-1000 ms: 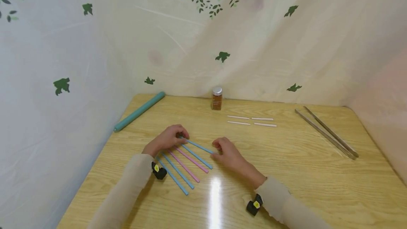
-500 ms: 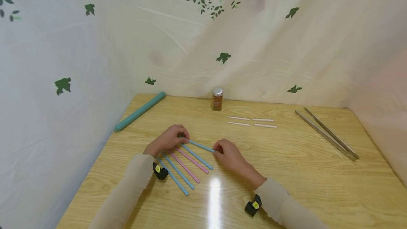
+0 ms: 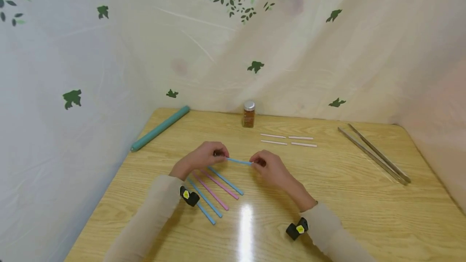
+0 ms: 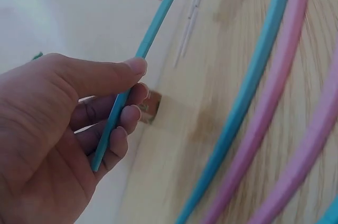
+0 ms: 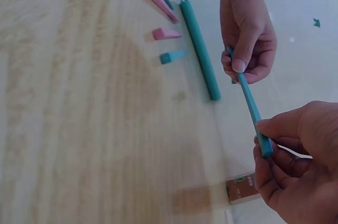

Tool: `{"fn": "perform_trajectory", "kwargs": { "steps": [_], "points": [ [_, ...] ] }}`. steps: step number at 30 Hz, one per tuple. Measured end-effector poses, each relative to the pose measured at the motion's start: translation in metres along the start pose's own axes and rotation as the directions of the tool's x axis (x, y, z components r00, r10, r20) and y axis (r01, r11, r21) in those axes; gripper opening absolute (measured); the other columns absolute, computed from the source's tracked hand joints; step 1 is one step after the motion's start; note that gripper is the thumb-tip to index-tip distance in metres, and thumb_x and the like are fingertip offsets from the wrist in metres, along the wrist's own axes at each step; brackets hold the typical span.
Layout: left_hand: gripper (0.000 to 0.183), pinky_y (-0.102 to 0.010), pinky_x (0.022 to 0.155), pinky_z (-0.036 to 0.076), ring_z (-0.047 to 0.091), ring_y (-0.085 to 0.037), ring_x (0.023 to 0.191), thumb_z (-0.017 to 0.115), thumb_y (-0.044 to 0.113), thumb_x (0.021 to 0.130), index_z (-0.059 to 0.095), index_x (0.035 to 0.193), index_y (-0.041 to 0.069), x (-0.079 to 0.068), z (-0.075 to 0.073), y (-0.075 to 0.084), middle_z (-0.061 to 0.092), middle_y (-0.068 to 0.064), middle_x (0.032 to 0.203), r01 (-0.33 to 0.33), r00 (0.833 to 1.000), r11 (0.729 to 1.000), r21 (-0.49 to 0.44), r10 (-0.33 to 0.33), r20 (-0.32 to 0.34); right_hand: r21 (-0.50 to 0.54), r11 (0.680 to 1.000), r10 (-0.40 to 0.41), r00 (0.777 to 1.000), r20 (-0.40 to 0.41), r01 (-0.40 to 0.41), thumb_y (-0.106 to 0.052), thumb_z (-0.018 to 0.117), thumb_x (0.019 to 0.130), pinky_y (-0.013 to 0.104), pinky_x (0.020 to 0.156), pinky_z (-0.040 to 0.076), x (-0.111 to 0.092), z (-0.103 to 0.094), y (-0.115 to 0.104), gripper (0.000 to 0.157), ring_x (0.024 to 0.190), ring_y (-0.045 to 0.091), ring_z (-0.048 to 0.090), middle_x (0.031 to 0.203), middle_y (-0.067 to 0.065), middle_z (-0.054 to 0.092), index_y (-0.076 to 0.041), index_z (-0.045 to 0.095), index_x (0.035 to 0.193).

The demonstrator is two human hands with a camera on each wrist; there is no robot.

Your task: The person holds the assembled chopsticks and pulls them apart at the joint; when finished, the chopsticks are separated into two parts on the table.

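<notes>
The left hand's [image 3: 202,157] thumb and fingers pinch a blue stick [image 3: 239,161] near one end; the right hand [image 3: 274,170] pinches it near the other, so it spans the gap between them. It looks light, stiff and smooth, perhaps brittle if bent; a gentle fingertip pinch near each end should suit it. Other sticks [image 3: 227,182] lie near the left fingers; a jar [image 3: 249,115] stands beyond both hands.

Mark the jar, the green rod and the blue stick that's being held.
Jar [image 3: 248,117], head view: on its brownish body.
Green rod [image 3: 160,129], head view: midway along its length.
Held blue stick [image 4: 157,20], left wrist view: on its uncovered stretch.
</notes>
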State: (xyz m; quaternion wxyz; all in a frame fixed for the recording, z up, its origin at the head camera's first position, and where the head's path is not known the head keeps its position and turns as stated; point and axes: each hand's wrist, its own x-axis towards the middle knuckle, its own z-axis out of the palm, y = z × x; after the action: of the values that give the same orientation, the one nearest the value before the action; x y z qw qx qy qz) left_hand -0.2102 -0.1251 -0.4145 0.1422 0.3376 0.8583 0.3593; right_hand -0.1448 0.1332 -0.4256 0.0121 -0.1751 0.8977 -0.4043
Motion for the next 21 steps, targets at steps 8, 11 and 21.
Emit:
{"fn": "perform_trajectory", "kwargs": {
  "steps": [8,11,21],
  "points": [
    [0.008,-0.023,0.076,0.050,0.059,-0.010,0.085,0.064,0.010,0.092,0.069,0.098,0.007,0.008,0.006,0.018,0.067,-0.004,0.094,-0.076,0.997,0.996,0.036,0.077,-0.029,0.016,0.999,-0.043,0.999,-0.008,0.043,-0.011,0.064,0.091,0.026,0.069,0.048,0.002,-0.008,-0.003,0.014,0.077,0.012,0.054,0.089,0.001,0.062,-0.006,0.069,0.103],
    [0.009,-0.022,0.073,0.049,0.057,-0.008,0.082,0.064,0.013,0.092,0.069,0.098,0.008,0.011,0.009,0.023,0.066,-0.003,0.093,-0.087,0.996,0.995,0.048,0.089,-0.031,0.012,0.998,-0.056,0.998,-0.013,0.056,-0.013,0.066,0.090,0.025,0.068,0.047,0.003,-0.007,-0.003,0.012,0.076,0.012,0.053,0.089,0.001,0.062,-0.008,0.069,0.101],
    [0.009,-0.021,0.069,0.048,0.055,-0.007,0.077,0.065,0.016,0.092,0.068,0.096,0.009,0.016,0.012,0.027,0.064,-0.001,0.090,-0.093,0.994,0.994,0.050,0.095,-0.052,0.005,0.997,-0.078,0.996,-0.048,0.079,-0.011,0.067,0.089,0.024,0.062,0.045,0.003,-0.010,-0.004,0.008,0.070,0.012,0.050,0.086,0.001,0.062,-0.008,0.070,0.097]
  ]
}}
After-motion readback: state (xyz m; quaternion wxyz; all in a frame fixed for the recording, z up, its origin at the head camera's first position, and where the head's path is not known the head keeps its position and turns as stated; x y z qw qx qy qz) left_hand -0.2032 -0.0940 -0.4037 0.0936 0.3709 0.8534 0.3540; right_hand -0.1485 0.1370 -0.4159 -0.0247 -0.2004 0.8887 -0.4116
